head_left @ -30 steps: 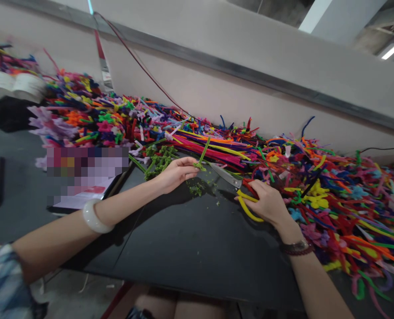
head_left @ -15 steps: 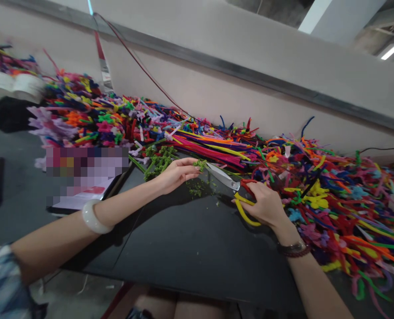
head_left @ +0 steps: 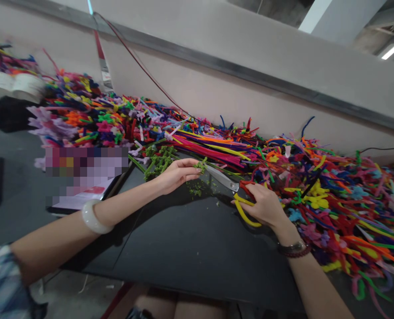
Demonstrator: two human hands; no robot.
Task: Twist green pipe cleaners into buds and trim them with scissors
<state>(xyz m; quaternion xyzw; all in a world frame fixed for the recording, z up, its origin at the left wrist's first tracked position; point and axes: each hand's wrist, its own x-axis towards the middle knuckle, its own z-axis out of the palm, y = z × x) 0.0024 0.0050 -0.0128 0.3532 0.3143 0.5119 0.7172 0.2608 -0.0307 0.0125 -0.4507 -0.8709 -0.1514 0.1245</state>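
Note:
Pinched between the fingertips of my left hand [head_left: 181,175] is a small green pipe cleaner piece [head_left: 202,165], held above the table. My right hand [head_left: 266,204] grips a pair of scissors [head_left: 225,180] with red and yellow handles. The scissor blades point left, with their tips at the green piece; whether they touch it I cannot tell. Below lie small green clippings [head_left: 196,189] on the dark table [head_left: 197,248]. Just left of and behind my left hand rests a bunch of green pipe cleaner stems [head_left: 160,160].
A phone [head_left: 90,190] with a blurred screen leans at the left. Long pipe cleaners [head_left: 213,148] lie behind my hands. A large heap of coloured pipe cleaners [head_left: 343,208] fills the right side and runs along the wall. White rolls [head_left: 29,86] stand at the far left.
The green piece has turned slightly in my left fingertips, with a tip now pointing up. The scissors have barely shifted, their blades still at the piece.

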